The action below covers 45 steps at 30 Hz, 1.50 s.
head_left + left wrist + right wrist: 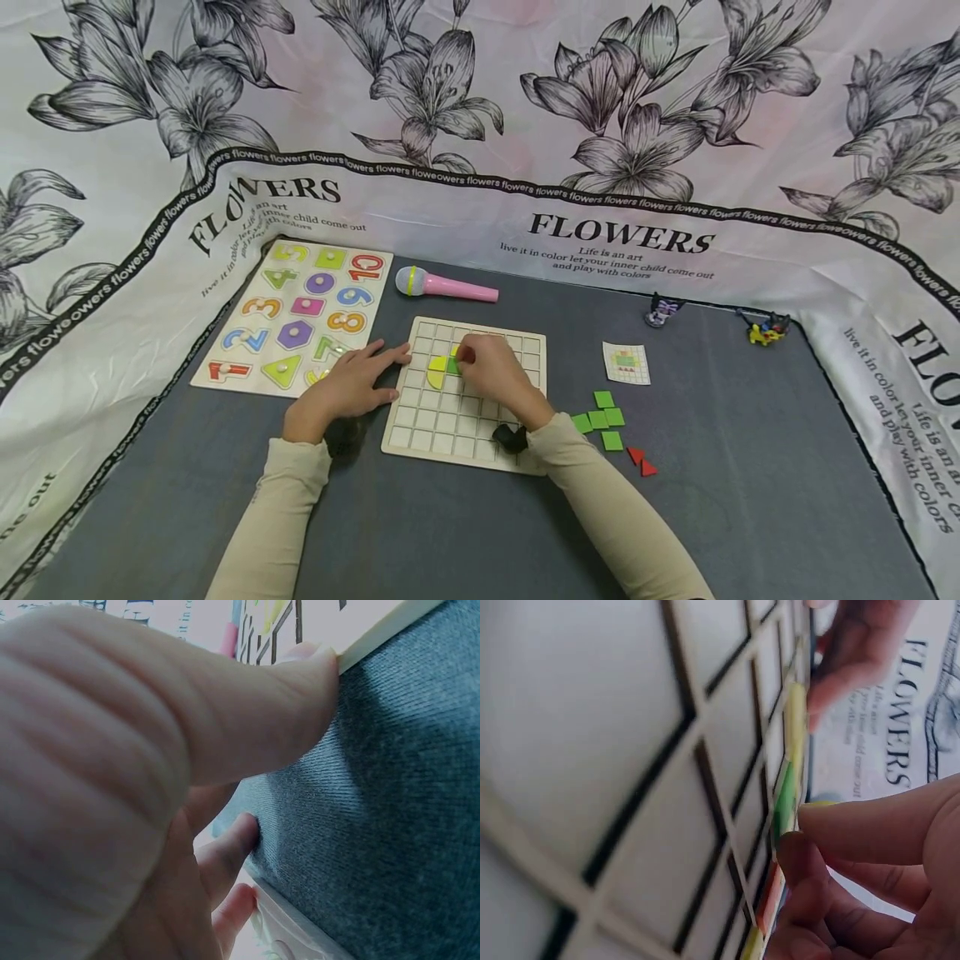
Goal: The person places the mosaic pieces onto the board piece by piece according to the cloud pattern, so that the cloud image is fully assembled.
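Pinching a green square tile (453, 365) on the wooden grid board (465, 433), my right hand (491, 373) curls its fingers (870, 825) round the piece, just beside the yellow half-circle pieces (437, 372) at its 9 o'clock. My left hand (352, 387) lies flat with straight fingers, thumb (255, 727) touching the board's left edge. Loose green squares (603, 417) and red triangles (642, 461) sit at the board's 3 o'clock; a number puzzle (296, 317) at 10, a pink toy microphone (446, 286) at 12.
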Motion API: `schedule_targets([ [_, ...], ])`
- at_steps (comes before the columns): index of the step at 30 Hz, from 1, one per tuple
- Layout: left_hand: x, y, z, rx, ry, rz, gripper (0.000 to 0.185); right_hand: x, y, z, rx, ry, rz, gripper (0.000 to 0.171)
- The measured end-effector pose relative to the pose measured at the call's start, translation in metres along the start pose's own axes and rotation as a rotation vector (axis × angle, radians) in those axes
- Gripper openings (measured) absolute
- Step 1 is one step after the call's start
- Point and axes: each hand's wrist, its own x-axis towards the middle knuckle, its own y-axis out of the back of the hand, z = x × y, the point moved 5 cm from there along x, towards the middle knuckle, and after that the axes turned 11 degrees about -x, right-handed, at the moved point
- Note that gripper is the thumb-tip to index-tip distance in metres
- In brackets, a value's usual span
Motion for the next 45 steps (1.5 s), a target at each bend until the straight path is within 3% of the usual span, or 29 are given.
schedule_targets([
  [8, -0.003, 0.001, 0.002, -0.008, -0.013, 0.009, 0.072, -0.021, 0.019, 0.016, 0.173, -0.050, 0.038, 0.008],
  [16, -0.005, 0.002, 0.001, -0.012, -0.010, 0.015, 0.071, -0.046, 0.036, 0.030, 0.238, -0.068, 0.057, 0.012],
  [28, -0.002, -0.001, -0.001, -0.007, -0.027, 0.016, 0.070, -0.082, 0.059, 0.068, 0.198, -0.131, 0.097, 0.020],
  [39, 0.000, -0.002, -0.002, -0.007, -0.027, 0.009, 0.067, -0.118, 0.081, 0.108, 0.113, -0.185, 0.047, 0.023],
  [45, 0.002, -0.002, -0.003, -0.003, -0.009, 0.007, 0.071, -0.126, 0.089, 0.121, 0.054, -0.165, 0.050, 0.025],
])
